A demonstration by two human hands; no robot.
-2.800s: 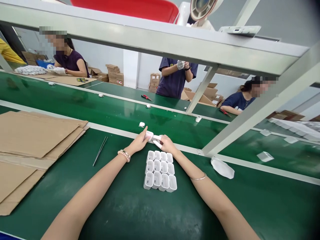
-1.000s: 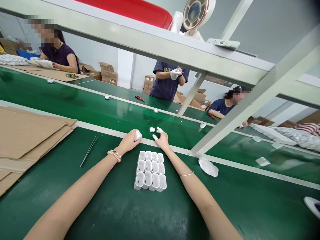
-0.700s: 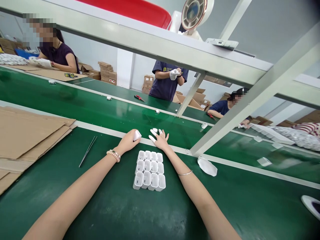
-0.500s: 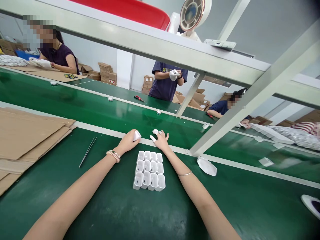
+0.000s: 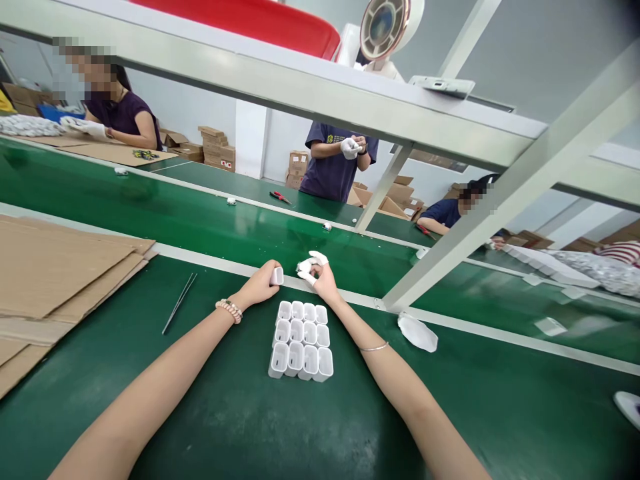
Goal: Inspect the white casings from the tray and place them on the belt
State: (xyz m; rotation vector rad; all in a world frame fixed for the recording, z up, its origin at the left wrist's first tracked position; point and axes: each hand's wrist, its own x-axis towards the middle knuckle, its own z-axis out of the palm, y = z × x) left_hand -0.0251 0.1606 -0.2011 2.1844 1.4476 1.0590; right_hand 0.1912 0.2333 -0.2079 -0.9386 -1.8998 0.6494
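Observation:
My left hand is closed around a white plastic housing, its open end turned towards me. My right hand is over the near edge of the green conveyor belt, with white covers on some fingertips. Its thumb and fingers curl together around a small white part, mostly hidden by the fingers. Between my forearms, several white open-topped housings stand upright in close rows on the green table. Small dark slots show inside some of them.
Tweezers and flattened cardboard lie left. A white scrap is beside the slanted frame post at right. Small white parts ride the belt. Co-workers sit or stand across it, near red-handled pliers.
My right hand's spread fingers have closed around the small white part. The housing in my left hand has turned its opening towards me. Parts on the belt have shifted right.

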